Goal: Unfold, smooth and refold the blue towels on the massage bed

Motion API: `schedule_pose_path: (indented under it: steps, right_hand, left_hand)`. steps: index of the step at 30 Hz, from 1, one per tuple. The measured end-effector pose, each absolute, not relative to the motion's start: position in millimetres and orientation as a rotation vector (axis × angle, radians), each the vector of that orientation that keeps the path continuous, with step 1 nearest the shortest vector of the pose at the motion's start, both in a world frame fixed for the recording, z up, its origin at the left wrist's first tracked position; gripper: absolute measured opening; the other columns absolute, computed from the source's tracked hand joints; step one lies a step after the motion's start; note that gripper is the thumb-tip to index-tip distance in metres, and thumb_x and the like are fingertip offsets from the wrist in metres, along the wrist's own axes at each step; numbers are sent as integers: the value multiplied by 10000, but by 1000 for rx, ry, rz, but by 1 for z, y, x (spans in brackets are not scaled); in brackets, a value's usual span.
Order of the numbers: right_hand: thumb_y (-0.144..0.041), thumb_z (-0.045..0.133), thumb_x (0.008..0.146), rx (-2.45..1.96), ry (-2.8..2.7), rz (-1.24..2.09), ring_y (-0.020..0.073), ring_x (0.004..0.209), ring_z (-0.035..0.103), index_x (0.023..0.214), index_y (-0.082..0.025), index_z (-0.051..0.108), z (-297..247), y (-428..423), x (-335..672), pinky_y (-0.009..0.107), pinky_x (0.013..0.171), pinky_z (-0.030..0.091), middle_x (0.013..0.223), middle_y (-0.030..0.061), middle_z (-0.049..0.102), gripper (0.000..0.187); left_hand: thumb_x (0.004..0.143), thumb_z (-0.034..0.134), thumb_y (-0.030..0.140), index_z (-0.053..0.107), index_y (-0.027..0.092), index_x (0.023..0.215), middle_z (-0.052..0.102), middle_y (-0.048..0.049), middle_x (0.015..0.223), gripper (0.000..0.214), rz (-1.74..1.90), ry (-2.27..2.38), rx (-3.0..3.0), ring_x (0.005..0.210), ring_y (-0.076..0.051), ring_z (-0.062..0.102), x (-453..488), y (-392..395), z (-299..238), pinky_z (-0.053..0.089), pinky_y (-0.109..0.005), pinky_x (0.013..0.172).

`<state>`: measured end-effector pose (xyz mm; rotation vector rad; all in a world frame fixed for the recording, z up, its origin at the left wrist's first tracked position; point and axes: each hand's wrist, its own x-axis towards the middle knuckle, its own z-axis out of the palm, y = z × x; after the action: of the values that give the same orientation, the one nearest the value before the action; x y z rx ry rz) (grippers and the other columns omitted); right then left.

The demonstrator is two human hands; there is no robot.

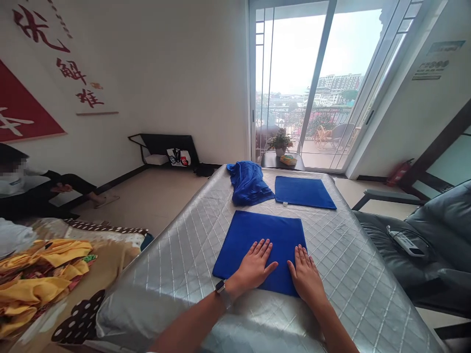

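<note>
A flat blue cloth (270, 228) lies spread on the silver quilted cover (184, 245) before me. My left hand (256, 264) rests flat on the middle of this cloth, fingers stretched and thumb apart, a watch on the wrist. On its right edge lies my right hand (306, 273), also flat, with fingers extended. Neither hand grips anything. Farther back is a second flat blue cloth (305, 192) with a small white tag at its near edge. Beside that, to the left, sits a crumpled heap of blue cloth (248, 184).
At left, a bed (110, 260) bears yellow patterned fabric (44, 264); a person (25, 186) sits beyond it. A dark armchair (382, 225) with a white device (406, 243) stands at right. Past the far edge is a small table (265, 161) with a potted plant (280, 142).
</note>
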<state>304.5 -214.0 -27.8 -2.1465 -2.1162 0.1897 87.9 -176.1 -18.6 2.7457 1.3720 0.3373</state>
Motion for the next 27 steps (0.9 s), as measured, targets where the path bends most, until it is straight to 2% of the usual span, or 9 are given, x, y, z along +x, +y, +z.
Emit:
schedule_pose_path:
  steps: [4, 9, 16, 22, 27]
  right_hand:
    - [-466, 230, 1010, -2122, -2085, 184, 258, 1548, 168, 1587, -25, 276, -33, -213, 306, 465, 1265, 135, 1668, 146, 195, 727]
    - [-507, 231, 994, -2114, -2047, 168, 249, 1550, 157, 1588, -43, 288, -45, -212, 311, 466, 1266, 149, 1670, 133, 215, 755]
    - [-556, 177, 993, -2116, -2046, 88, 230, 1548, 180, 1588, -52, 293, -47, -216, 318, 452, 1269, 159, 1669, 114, 238, 788]
    - [-586, 145, 986, -2091, -2057, 33, 252, 1536, 228, 1578, -46, 317, -54, -215, 326, 478, 1261, 204, 1652, 135, 288, 819]
    - [-598, 119, 976, -2066, -2069, -32, 253, 1532, 240, 1564, -30, 341, -61, -211, 331, 468, 1260, 209, 1641, 151, 311, 847]
  left_hand:
    - [1043, 241, 619, 203, 236, 1617, 288, -47, 1661, 691, 276, 1610, 2682, 1541, -224, 233, 33, -176, -28, 255, -452, 1251]
    - [1041, 238, 615, 228, 201, 1614, 311, -98, 1652, 707, 309, 1881, 2561, 1535, -276, 249, -15, -177, -46, 289, -510, 1225]
    - [1036, 233, 624, 298, 133, 1594, 279, -150, 1655, 746, 411, 1882, 2474, 1536, -306, 238, -15, -182, -50, 332, -521, 1205]
    - [1033, 237, 621, 257, 107, 1604, 293, -174, 1644, 769, 479, 1894, 2390, 1525, -326, 265, -12, -186, -47, 337, -551, 1203]
    - [1026, 238, 635, 288, 62, 1587, 253, -179, 1654, 804, 472, 1903, 2323, 1527, -317, 260, -9, -187, -40, 319, -497, 1226]
